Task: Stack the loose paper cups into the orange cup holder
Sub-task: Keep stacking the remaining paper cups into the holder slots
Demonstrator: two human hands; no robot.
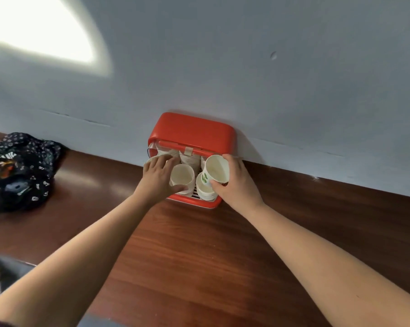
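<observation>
Now your right hand [234,182] is wrapped round a loose cup [217,168], tipped over the right front stack [206,191] in the orange cup holder [192,128] by the wall [223,67]. Stand the cup straight, line it up, then push down softly. Your left hand [158,177] lies spread against the middle stack [182,178]; I cannot tell if it grips
</observation>
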